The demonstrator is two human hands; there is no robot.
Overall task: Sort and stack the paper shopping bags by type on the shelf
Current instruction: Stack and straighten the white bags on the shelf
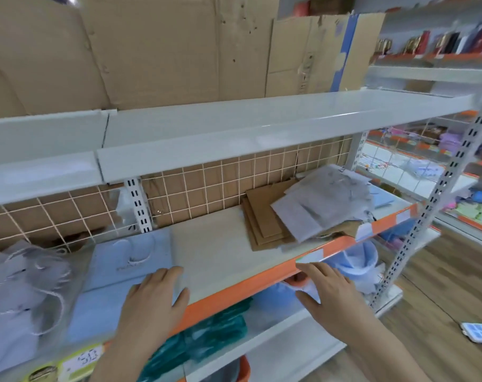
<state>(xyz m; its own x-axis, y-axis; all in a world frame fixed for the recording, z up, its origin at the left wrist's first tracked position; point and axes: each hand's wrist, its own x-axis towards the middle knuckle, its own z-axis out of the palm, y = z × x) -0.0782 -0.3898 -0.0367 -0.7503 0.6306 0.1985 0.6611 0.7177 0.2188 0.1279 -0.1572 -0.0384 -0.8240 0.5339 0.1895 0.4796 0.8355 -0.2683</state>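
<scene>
Resting flat on the stack of pale blue paper bags [129,268], the left hand [157,292] lies with fingers straight, grasping nothing. The right hand [325,285] reaches to the shelf's orange front edge [234,290], fingers relaxed and released, just touching the strip. Further right on the shelf [215,244] lie brown kraft bags [264,221], partly covered by a loose heap of grey bags [322,205]. At far left sit grey bags with rope handles [22,282].
</scene>
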